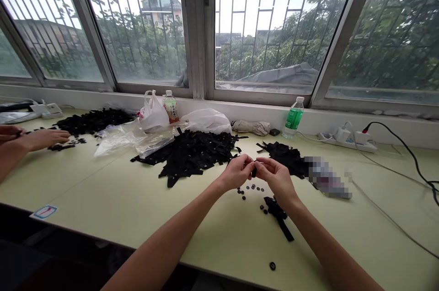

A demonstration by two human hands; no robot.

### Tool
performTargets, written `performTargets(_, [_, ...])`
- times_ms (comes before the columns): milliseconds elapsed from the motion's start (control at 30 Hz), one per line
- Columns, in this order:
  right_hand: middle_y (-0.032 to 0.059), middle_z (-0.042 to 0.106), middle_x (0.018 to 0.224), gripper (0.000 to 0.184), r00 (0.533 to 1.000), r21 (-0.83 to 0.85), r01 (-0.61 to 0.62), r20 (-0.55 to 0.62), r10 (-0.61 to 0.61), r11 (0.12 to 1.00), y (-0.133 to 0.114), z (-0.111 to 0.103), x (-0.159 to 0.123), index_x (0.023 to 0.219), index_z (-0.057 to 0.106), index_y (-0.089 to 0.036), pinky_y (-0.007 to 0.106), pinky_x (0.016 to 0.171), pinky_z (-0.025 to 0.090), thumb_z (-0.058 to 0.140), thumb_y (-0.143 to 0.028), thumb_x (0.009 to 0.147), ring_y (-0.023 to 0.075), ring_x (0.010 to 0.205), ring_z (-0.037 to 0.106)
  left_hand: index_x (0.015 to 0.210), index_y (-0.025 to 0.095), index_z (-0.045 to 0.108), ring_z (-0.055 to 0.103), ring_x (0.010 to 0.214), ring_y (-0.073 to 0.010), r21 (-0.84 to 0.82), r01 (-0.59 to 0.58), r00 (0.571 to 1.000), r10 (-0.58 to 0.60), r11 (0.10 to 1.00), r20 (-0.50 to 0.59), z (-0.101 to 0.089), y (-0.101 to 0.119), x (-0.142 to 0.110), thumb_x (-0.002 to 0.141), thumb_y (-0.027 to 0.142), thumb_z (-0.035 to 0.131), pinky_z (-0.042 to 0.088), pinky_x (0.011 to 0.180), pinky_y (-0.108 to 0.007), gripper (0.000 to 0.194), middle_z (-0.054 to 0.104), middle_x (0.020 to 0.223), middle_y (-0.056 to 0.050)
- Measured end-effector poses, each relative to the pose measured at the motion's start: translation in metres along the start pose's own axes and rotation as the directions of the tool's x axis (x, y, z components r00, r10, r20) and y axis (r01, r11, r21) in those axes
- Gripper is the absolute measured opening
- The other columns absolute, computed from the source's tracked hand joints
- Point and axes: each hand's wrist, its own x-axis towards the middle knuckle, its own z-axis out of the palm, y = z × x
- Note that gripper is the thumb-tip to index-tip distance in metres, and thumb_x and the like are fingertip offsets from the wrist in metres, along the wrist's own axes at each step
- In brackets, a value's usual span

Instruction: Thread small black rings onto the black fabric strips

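My left hand (236,173) and my right hand (277,179) meet above the table, fingertips pinched together on a small black fabric strip (254,172). Part of the strip is hidden by the fingers. Below my hands lie several small dark round pieces (243,198), some with a hole in the middle. Beside my right wrist rests a little bunch of black strips (284,229), one end pointing toward the table's front. A single round dark piece (272,266) lies nearer the front edge.
A large heap of black strips (195,151) lies ahead, a smaller pile (283,156) right of it. Behind stand a green-labelled bottle (293,119), another bottle (170,107) and white plastic bags (154,112). Cables run from a power strip (353,141). Another person's hand (46,139) works at left.
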Motion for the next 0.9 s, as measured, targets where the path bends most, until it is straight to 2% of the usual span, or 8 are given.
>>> performTargets(300, [0.01, 0.075, 0.075, 0.041, 1.0, 0.056, -0.024, -0.015, 0.025, 0.998, 0.002, 0.002, -0.001, 0.078, 0.075, -0.014, 0.037, 0.07, 0.056, 0.081, -0.048, 0.055, 0.0235, 0.071, 0.068, 0.076, 0.017, 0.05, 0.048, 0.05, -0.0095, 0.032, -0.03, 0.999, 0.029, 0.999, 0.013, 0.007, -0.005, 0.0, 0.086, 0.036, 0.047, 0.036, 0.045, -0.02, 0.022, 0.056, 0.058, 0.001])
performTargets(733, [0.0078, 0.075, 0.073, 0.033, 0.995, 0.007, 0.031, -0.094, -0.031, 0.999, 0.009, 0.004, -0.003, 0.077, 0.076, -0.017, 0.033, 0.063, 0.053, 0.077, -0.046, 0.062, 0.0215, 0.068, 0.066, 0.076, 0.018, 0.049, 0.049, 0.051, -0.0103, 0.033, 0.008, 1.0, -0.008, 0.999, -0.014, 0.011, -0.003, -0.002, 0.086, 0.04, 0.047, 0.037, 0.044, -0.02, 0.025, 0.057, 0.06, 0.001])
performTargets(900, [0.0081, 0.076, 0.073, 0.033, 0.993, -0.027, 0.041, -0.107, -0.044, 0.999, 0.011, 0.004, -0.003, 0.077, 0.076, -0.017, 0.034, 0.066, 0.054, 0.077, -0.046, 0.062, 0.0237, 0.072, 0.068, 0.076, 0.018, 0.05, 0.052, 0.052, -0.0113, 0.069, 0.01, 1.0, -0.008, 0.998, -0.024, 0.01, -0.003, -0.002, 0.086, 0.041, 0.046, 0.038, 0.044, -0.021, 0.026, 0.057, 0.06, 0.001])
